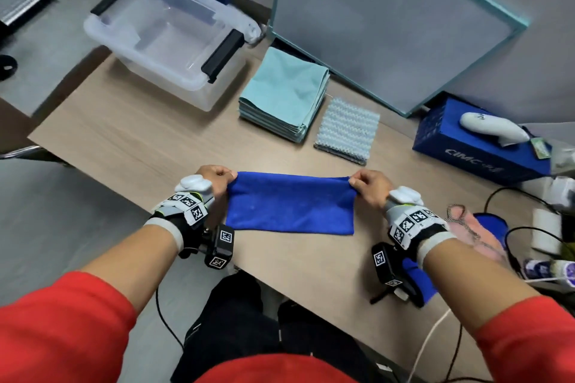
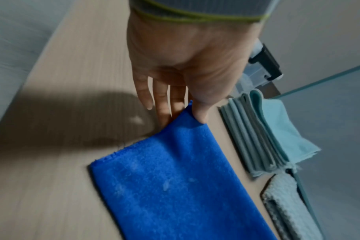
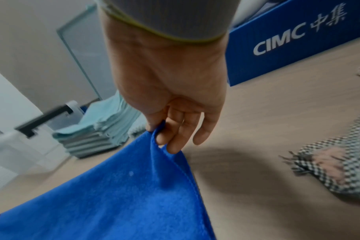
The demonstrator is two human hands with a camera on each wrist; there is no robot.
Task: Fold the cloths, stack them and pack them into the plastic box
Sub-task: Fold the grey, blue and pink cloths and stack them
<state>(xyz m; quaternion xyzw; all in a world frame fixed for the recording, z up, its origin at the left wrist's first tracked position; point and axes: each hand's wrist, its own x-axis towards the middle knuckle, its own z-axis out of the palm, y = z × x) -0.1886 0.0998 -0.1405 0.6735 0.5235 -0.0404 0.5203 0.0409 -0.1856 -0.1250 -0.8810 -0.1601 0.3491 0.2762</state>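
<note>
Two hands pinch the folded, fleecy blue cloth (image 1: 291,204) taut.

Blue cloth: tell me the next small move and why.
Probably swing the right hand over to the left hand, halving the blue cloth. Each hand pinches a far corner, and the cloth lies as a long folded strip, wider than the teal cloth stack behind it.

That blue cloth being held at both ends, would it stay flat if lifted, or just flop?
Probably flop: the blue cloth puckers where the right hand and left hand pinch its corners. It looks light, since fingertip pinches raise its far edge. Its fuzzy pile likely resists slipping.
</note>
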